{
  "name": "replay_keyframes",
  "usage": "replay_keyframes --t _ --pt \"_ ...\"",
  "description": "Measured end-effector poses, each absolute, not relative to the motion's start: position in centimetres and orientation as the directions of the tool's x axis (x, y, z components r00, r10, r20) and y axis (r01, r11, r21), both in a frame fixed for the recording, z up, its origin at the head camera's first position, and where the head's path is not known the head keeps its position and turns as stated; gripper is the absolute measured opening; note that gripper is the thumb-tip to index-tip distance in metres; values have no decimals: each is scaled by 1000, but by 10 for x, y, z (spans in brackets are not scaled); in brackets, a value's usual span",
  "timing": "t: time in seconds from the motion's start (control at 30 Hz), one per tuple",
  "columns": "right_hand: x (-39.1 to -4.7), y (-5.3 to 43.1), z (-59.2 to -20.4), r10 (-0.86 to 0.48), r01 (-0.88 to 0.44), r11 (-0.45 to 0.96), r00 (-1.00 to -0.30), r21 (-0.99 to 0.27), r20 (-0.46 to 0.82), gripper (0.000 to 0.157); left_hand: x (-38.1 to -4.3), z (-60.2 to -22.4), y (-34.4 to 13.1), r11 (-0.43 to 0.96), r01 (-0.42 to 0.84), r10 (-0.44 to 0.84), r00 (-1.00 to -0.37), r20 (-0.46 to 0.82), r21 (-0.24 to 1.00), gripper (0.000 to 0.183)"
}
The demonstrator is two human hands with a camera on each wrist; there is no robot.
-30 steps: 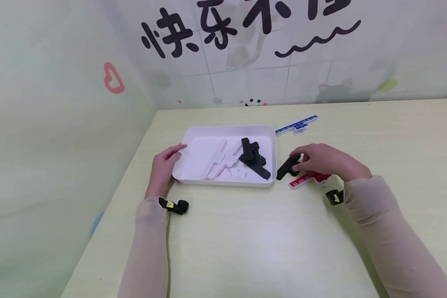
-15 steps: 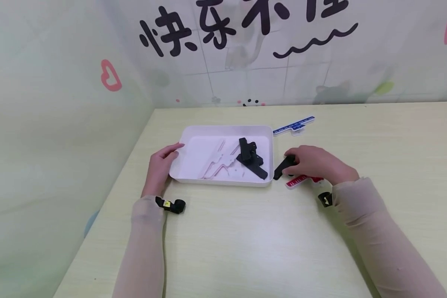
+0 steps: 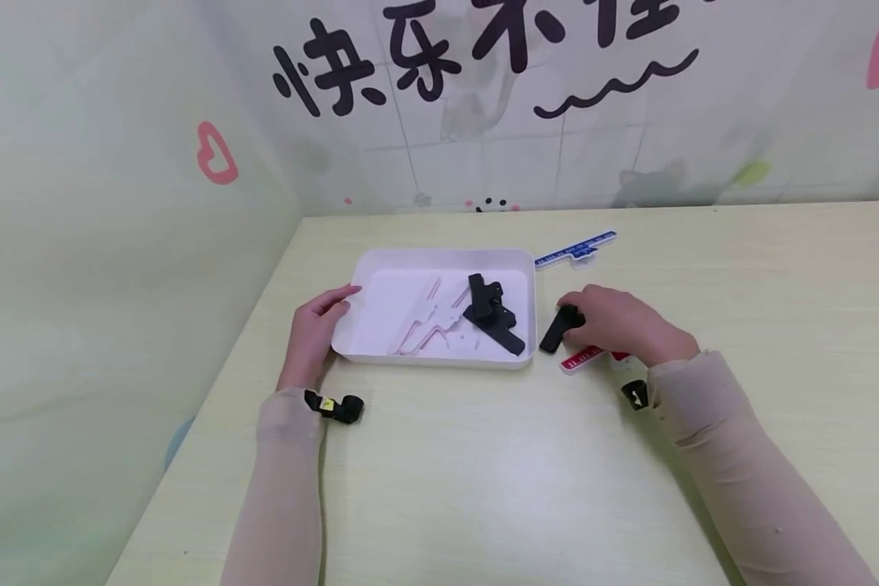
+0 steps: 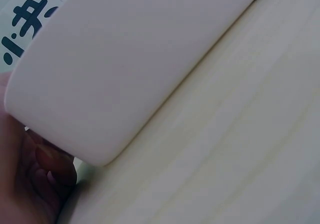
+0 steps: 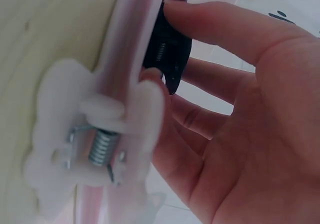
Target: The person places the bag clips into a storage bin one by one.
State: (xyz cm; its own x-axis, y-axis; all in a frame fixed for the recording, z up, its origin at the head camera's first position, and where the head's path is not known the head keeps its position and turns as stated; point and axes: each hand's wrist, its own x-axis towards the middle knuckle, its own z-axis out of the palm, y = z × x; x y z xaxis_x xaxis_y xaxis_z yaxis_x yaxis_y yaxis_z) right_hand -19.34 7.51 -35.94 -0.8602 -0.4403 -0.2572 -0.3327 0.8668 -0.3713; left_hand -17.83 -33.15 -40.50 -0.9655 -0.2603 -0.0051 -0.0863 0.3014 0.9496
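In the head view, my left hand holds the left end of a white tray; in the left wrist view its fingers are curled against the tray's wall. Right of the tray, my right hand pinches a black spring clip, its far end covered by the fingers. The right wrist view has the thumb and fingers on opposite sides of this clip. Partly beneath that hand lies a red clip. Inside the tray are black clips, overlapping, and pale pink-and-white clips.
Behind the right hand, a blue clip lies by the tray's back right corner. A pale wooden table carries everything. A printed curtain hangs along the back, and another pale one borders the left side.
My right hand has moved in on the black clip and taken it between thumb and fingers, covering more of it. The left hand stays at the tray; the head view has shifted slightly.
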Motion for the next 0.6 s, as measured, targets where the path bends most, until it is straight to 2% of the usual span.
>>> replay_keyframes --t 0.6 --pt "-197 75 -356 -465 -389 856 -867 -341 -177 45 -179 -407 -332 305 -65 -256 -966 16 950 23"
